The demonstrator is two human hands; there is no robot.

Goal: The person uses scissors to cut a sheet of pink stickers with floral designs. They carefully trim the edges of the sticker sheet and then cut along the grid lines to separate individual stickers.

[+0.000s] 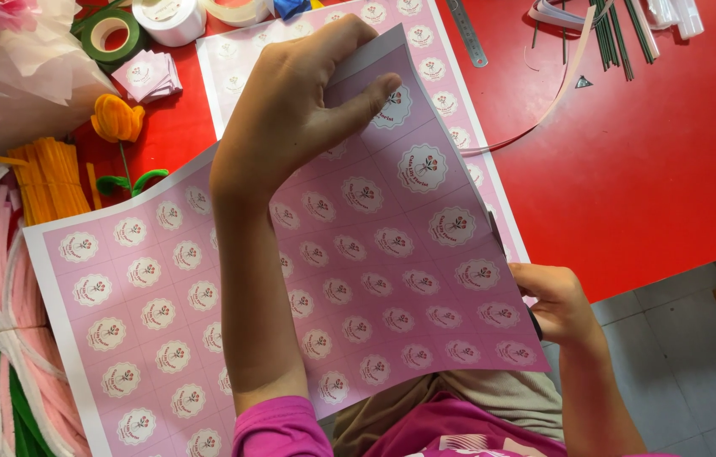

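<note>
The left hand (303, 110) pinches the top corner of a pink sticker sheet (375, 279), thumb on the printed face and fingers curled behind the edge, lifting that corner off the red table (654, 169). The sheet carries rows of round scalloped white labels and tilts up toward the camera; its lower edge hangs over the person's lap.

At 4 o'clock from the sheet's middle, the right hand (556, 305) closes around dark scissors (497, 241), whose blade meets the sheet's right edge. Most of the scissors are hidden behind the paper and the fingers.

A second sheet (112, 330) of the same kind lies flat at 8 o'clock, partly under the left forearm. A third sheet (244, 51) lies at 12 o'clock, behind the left hand.

At 9 o'clock sit bundles of pipe cleaners (2, 338) in white, pink, green and orange. An orange flower (117, 118) lies at 10 o'clock, with green tape (108, 34) and a white roll (170, 17) above it. A metal ruler (468, 34) lies at 1 o'clock, and green stems (616, 34) farther right.
</note>
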